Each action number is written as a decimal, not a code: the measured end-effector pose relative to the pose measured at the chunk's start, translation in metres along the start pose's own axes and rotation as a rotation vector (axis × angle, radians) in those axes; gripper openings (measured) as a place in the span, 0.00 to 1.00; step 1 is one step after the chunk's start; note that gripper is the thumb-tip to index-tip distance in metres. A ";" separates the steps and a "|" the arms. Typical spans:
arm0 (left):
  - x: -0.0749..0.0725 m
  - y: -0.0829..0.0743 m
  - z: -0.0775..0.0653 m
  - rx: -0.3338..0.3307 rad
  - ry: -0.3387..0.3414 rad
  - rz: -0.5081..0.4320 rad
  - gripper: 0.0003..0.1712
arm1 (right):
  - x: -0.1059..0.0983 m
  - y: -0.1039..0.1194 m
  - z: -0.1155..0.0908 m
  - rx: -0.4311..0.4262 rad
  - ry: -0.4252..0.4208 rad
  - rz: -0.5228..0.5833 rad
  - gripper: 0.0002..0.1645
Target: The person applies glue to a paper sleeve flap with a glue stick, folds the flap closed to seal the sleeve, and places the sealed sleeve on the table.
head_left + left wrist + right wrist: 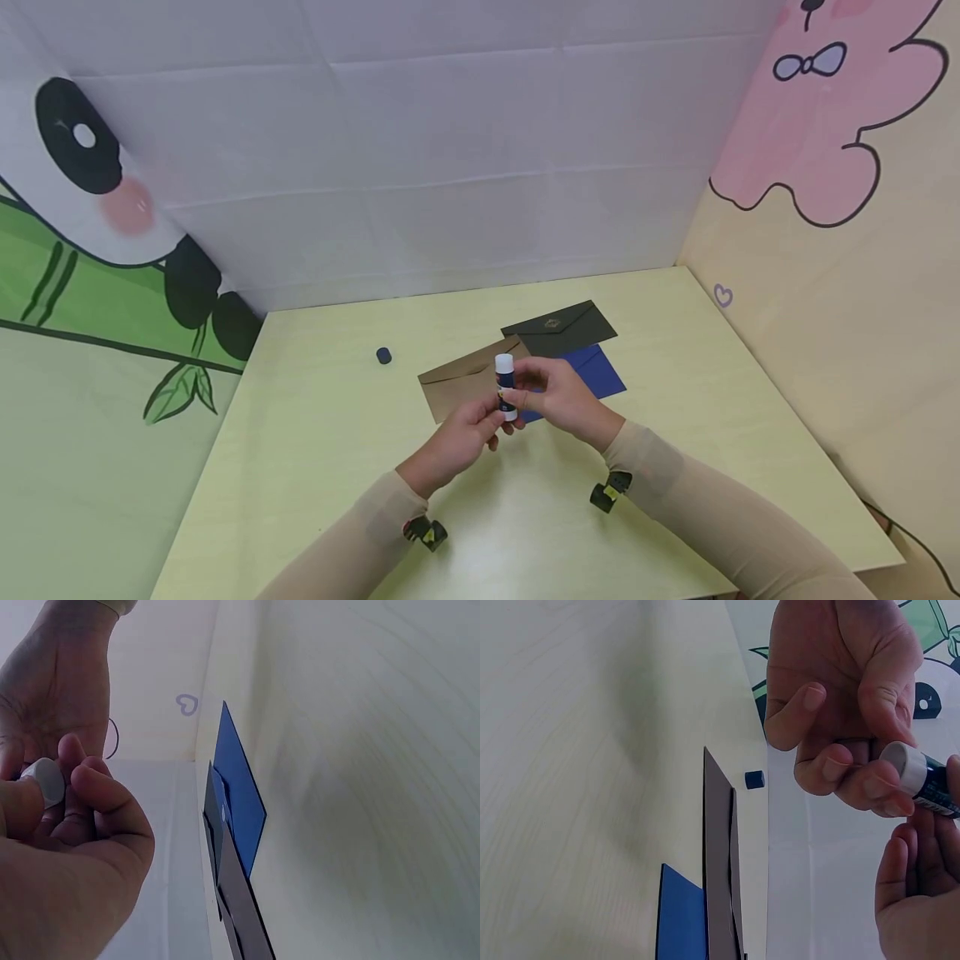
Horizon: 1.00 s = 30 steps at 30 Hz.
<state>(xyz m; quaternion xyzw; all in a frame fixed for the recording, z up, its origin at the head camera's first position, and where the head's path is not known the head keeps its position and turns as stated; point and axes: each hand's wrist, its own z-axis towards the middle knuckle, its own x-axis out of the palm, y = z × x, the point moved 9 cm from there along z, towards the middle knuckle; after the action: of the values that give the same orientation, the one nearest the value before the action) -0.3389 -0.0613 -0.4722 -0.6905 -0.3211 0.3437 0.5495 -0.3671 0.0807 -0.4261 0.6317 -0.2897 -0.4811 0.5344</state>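
Both hands hold a glue stick [506, 392] upright above the table, its dark blue barrel between white ends. My left hand [457, 440] pinches the white base [910, 766] of the stick between thumb and fingers. With thumb and fingertips, my right hand [566, 402] grips the barrel from the right side. In the left wrist view, the white base [46, 782] shows by the left thumb, and fingers hide most of the barrel. A dark blue cap [384, 356] lies apart on the table to the left.
Beyond the hands, a brown envelope [465, 379], a black envelope [562, 329] and a blue envelope [600, 371] overlap on the pale table [315, 433]. A white cloth wall [450, 167] stands behind the table, with printed walls at both sides.
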 end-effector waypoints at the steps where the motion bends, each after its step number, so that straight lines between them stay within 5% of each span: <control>1: 0.000 0.000 0.000 -0.001 0.000 -0.002 0.21 | 0.000 0.000 0.001 -0.001 0.000 -0.001 0.20; 15: -0.012 0.003 -0.001 0.005 -0.021 0.052 0.24 | 0.001 -0.005 0.005 0.009 -0.004 -0.018 0.18; 25: -0.026 0.003 -0.003 0.037 -0.254 0.203 0.20 | 0.002 -0.005 0.006 0.000 -0.023 -0.012 0.19; 30: -0.027 -0.001 -0.004 0.079 -0.315 0.263 0.18 | 0.006 -0.004 0.007 -0.014 -0.015 -0.009 0.19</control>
<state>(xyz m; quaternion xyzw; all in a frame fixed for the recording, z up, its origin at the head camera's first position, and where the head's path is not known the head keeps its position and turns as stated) -0.3511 -0.0851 -0.4671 -0.6421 -0.2966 0.5286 0.4693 -0.3721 0.0732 -0.4316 0.6257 -0.2876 -0.4902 0.5343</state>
